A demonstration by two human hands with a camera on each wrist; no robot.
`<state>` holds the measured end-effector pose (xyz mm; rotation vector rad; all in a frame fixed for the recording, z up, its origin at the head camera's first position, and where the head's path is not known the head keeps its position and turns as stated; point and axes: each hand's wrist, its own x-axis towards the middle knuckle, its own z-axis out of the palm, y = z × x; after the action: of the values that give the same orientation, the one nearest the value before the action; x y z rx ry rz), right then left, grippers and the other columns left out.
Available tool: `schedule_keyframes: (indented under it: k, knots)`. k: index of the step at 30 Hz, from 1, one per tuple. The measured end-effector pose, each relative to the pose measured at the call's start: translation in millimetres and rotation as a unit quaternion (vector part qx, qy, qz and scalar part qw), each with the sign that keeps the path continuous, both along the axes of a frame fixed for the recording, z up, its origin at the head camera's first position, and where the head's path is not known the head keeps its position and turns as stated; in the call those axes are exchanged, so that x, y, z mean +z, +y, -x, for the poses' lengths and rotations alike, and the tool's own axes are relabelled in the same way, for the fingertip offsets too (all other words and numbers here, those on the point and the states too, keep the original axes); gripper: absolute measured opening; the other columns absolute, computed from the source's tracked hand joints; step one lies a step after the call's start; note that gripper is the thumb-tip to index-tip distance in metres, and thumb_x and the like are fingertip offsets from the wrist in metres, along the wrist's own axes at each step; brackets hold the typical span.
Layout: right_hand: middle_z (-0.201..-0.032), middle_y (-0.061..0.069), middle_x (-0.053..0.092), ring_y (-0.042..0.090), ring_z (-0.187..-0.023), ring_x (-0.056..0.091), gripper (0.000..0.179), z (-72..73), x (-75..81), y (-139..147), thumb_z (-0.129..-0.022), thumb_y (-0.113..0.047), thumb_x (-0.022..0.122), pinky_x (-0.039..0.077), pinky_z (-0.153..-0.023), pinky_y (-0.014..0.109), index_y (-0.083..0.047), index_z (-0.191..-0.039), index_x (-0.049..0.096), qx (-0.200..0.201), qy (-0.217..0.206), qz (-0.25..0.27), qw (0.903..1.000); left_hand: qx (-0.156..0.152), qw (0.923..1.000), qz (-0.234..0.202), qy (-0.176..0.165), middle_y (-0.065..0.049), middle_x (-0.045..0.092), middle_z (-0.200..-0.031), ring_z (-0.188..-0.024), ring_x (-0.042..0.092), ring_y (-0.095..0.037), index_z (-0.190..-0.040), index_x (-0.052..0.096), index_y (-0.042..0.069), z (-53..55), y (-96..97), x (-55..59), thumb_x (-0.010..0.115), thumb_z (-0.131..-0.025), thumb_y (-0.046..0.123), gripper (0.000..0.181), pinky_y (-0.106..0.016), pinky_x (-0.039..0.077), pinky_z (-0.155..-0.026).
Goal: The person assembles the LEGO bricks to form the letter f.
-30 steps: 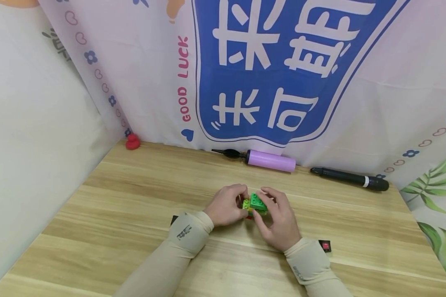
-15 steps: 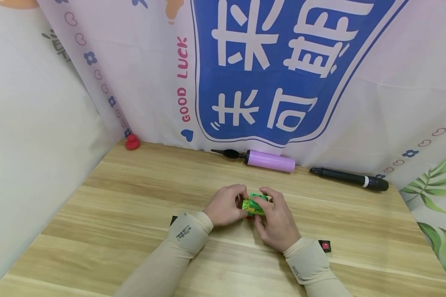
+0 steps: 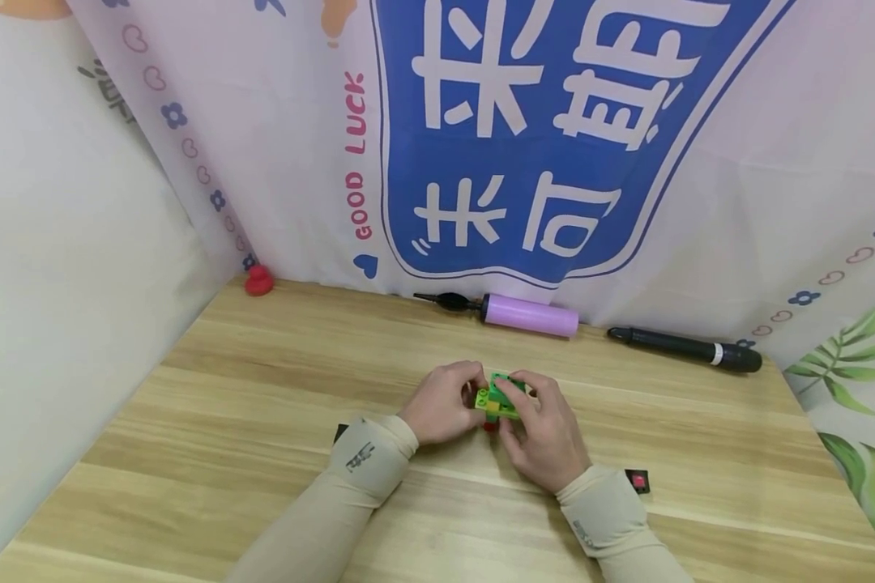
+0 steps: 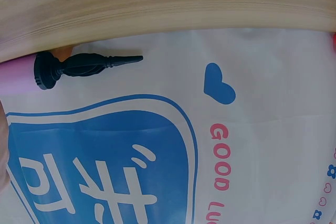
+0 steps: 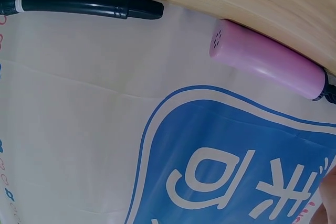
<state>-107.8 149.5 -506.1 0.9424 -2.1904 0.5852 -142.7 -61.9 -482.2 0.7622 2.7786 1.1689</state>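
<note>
In the head view a small stack of toy building bricks stands between my two hands above the table. A green brick (image 3: 497, 379) sits on top, with a lime brick (image 3: 483, 400) below it and to its left. Some yellow and a bit of red (image 3: 490, 426) show underneath. My left hand (image 3: 445, 403) grips the stack's left side between thumb and fingers. My right hand (image 3: 552, 437) holds it from the right, one finger lying across the green brick's top. Fingers hide much of the stack. Only a sliver of hand shows at the edge of each wrist view.
A purple hand pump (image 3: 531, 315) and a black microphone (image 3: 685, 349) lie along the table's back edge. In the back left corner sits a red rubber duck (image 3: 259, 280). A printed cloth (image 3: 299, 162) hangs behind the wooden table (image 3: 226, 453).
The right index finger has moved onto the green brick's top. That brick, turned at an angle earlier, now sits straighter over the lime one. My left hand stays in place.
</note>
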Motion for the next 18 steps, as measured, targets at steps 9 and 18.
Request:
schedule_keyframes:
  k: [9,18]
  knots:
    - [-0.137,0.020,0.057,0.033,-0.121,0.064,0.070,0.1,-0.8,5.2,-0.082,-0.010,0.082,0.057,-0.097,0.050,0.001,-0.146,0.057,-0.034,-0.131,0.068,0.9885,-0.005,0.9999,0.001,0.010,0.005,0.069,-0.098,-0.077,0.060,-0.006,-0.110,0.070,0.017,0.3,2.3,1.6,0.077,-0.084,0.012,0.028,-0.024,0.052,-0.070]
    - [-0.141,0.015,0.063,0.033,-0.124,0.067,0.062,3.2,3.6,8.2,-0.091,-0.014,0.080,0.057,-0.102,0.050,-0.004,-0.148,0.056,-0.058,-0.246,0.089,0.9634,0.001,0.9990,0.000,0.046,0.004,0.067,-0.100,-0.078,0.061,-0.007,-0.105,0.069,0.019,-1.2,0.9,-1.0,0.082,-0.089,0.017,0.020,-0.023,0.051,-0.070]
